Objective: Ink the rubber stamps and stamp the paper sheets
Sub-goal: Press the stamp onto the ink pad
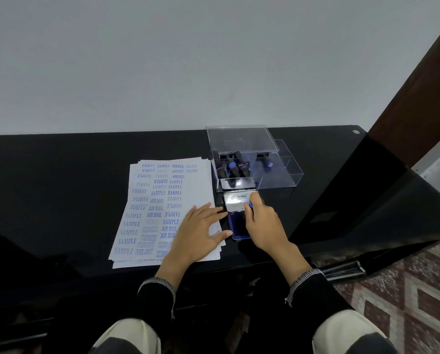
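Right hand [261,221] pinches stamp [251,205] over blue ink pad [235,227]. Left hand [198,232], fingers spread flat, presses paper sheets [162,200] just left of it.

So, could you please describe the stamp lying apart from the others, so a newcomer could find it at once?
Start at the clear plastic box on the black table, beyond the open ink pad. Its left compartment holds a cluster of stamps. The lone stamp lies alone in the right compartment, its blue-tipped handle end towards the person.
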The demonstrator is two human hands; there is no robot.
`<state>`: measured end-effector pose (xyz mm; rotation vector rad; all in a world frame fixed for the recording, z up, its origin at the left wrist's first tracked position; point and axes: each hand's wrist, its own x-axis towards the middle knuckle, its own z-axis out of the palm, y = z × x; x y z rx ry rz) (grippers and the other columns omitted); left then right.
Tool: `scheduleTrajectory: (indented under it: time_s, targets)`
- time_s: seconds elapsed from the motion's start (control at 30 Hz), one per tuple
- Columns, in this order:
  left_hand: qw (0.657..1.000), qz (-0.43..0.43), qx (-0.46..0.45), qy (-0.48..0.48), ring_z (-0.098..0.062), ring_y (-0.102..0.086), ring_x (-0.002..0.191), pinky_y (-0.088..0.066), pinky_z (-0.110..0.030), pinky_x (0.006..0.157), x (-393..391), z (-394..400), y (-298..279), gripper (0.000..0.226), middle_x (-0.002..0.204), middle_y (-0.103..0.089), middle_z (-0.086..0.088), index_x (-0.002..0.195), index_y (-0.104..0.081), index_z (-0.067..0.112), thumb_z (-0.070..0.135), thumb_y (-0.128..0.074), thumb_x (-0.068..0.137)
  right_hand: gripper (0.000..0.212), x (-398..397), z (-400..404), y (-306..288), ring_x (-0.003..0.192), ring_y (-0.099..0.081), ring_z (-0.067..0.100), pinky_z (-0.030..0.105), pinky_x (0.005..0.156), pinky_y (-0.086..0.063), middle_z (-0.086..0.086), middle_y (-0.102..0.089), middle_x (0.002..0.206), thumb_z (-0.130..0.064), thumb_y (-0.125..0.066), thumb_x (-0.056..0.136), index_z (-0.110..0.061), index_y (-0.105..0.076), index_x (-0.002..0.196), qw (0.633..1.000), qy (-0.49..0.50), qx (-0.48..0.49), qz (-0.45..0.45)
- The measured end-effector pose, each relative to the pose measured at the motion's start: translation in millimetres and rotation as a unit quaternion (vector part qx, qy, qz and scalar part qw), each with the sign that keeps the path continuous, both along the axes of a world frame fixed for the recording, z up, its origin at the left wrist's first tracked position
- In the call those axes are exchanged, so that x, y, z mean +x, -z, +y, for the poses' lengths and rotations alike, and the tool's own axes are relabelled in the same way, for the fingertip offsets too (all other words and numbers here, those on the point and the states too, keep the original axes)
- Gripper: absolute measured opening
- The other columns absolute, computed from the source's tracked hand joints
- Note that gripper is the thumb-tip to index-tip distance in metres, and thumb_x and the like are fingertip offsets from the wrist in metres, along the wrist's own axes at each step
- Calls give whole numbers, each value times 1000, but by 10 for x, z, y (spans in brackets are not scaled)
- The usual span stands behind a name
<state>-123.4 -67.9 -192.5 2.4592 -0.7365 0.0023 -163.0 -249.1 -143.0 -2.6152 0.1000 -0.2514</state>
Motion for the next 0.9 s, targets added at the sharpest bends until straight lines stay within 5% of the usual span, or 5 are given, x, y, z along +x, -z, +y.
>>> scheduleTrajectory:
  time_s: [0.23,0.57,0.9]
  targets:
    - [1000,-7,-3,1,1,-16,143,1,-26,119,12,-1,15,58,149,-36,23,140,-45,38,65,-47,89,15,-69,28,159,57,-50,19,27,50,-34,4,-53,69,-21,-38,101,-22,-30,89,999,10,8,-51]
    - [1000,-7,3,0,0,-16,144,2,-25,118,-8,-2,-19,58,149,-36,22,141,-45,38,64,-47,89,12,141,-2,-39,62,-50,25,34,55,-37,1,-49,69,-25,-36,102,-17,-35,92,999,12,-20,31]
    - [1000,-5,-3,-1,0,-17,143,2,-25,118,-6,-3,-12,58,149,-36,22,140,-45,38,64,-49,88,16,-135,68,207,58,-47,19,27,51,-32,3,-50,68,-18,-41,100,-21,-32,88,996,23,15,-80]
